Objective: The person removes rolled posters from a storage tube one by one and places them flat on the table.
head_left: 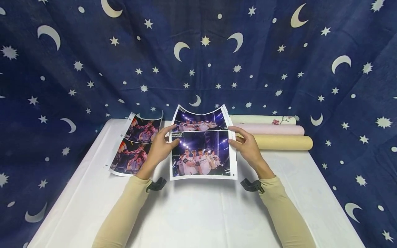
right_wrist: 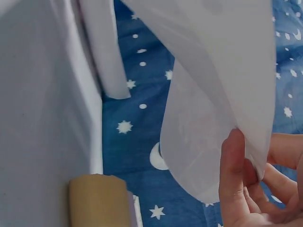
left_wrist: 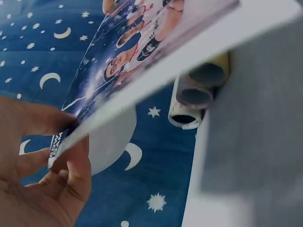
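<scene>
Printed sheet raised over the tabletop, gripped at both side edges

At the far left, a strip of white tabletop runs between the table's left edge and a second printed sheet. That sheet curves up at its top end, near the table's back edge, and its right side passes behind the left hand. The left hand pinches the left edge of the held sheet between thumb and fingers. This sheet, at the centre, bows at its top edge; its lower edge hangs above the table, with white surface stretching from there toward the person between the forearms. The right hand is clamped on the sheet's right edge, thumb against fingers. Behind that hand lie a floral roll, a pink roll and a yellow roll, side by side; the yellow one's end reaches the table's right edge. More white tabletop spreads in front of them.
</scene>
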Motion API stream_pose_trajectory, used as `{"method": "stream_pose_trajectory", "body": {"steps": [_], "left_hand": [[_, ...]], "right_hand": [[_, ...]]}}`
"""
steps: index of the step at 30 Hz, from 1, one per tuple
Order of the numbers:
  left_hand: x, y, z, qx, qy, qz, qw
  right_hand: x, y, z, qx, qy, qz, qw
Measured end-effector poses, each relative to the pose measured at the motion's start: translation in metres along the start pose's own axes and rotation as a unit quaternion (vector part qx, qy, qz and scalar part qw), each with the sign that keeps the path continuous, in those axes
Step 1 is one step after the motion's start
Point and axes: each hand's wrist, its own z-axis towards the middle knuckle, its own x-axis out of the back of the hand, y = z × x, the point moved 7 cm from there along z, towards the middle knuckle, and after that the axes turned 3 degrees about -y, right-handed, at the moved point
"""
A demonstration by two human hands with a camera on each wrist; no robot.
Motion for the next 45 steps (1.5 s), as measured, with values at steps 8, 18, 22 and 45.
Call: {"method": "stream_pose_trajectory", "body": {"steps": [8, 18, 22, 45], "left_hand": [[0.007, -0.006, -0.001, -0.032, -0.001, 0.090, 0.9954], [0.013, -0.011, -0.002, -0.035, -0.019, 0.142, 0.9891], [0.015, -0.015, -0.001, -0.035, -0.030, 0.155, 0.9869], [0.023, -0.042, 0.003, -0.023, -0.060, 0.234, 0.9702]], "right_hand": [[-0.008, 0.014, 0.008, -0.018, 0.002, -0.074, 0.997], [-0.020, 0.025, 0.012, -0.048, -0.016, -0.092, 0.994], [-0.026, 0.029, 0.014, -0.045, -0.020, -0.096, 0.994], [-0.056, 0.044, 0.021, -0.058, -0.062, -0.184, 0.979]]}}
